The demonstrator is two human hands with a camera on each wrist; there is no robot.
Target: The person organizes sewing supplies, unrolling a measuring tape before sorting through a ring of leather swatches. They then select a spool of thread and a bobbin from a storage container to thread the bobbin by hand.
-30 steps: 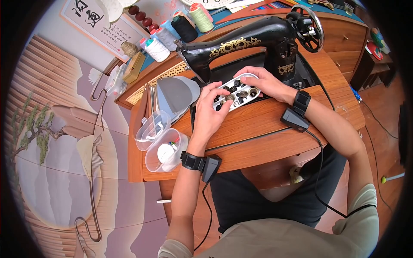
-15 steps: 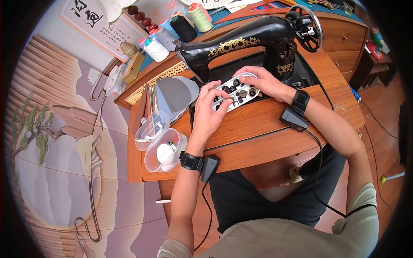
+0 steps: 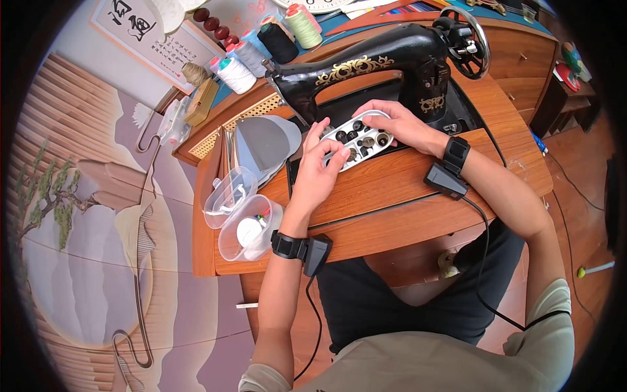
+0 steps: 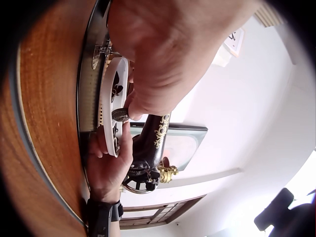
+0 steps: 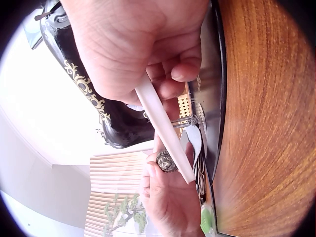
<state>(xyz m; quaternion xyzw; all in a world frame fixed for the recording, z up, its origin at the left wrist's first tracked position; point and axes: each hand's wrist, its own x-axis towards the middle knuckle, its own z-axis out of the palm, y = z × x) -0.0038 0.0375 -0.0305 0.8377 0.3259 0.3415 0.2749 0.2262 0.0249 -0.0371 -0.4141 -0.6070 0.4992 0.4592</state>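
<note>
One wooden table (image 3: pixel 405 176) bears a black sewing machine (image 3: pixel 369 64). In front of it, right hand (image 3: pixel 406 127) grips the right end of a white compartmented tray (image 5: pixel 161 127); left hand (image 3: pixel 316 175), at the tray's left end, pinches an embossed button (image 5: pixel 167 162) between thumb and finger. Several dark buttons (image 3: pixel 368 142) occupy the tray's compartments.

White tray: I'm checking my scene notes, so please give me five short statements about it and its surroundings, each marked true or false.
1. The right hand grips the white tray. True.
2. In the head view, the clear tub stands to the tray's left. True.
3. The left hand rests inside the clear tub. False: it is at the tray, a patterned round button at its fingertips.
4. The tray is bare. False: dark round pieces lie in it.
5. The black sewing machine bears gold ornament. True.
</note>
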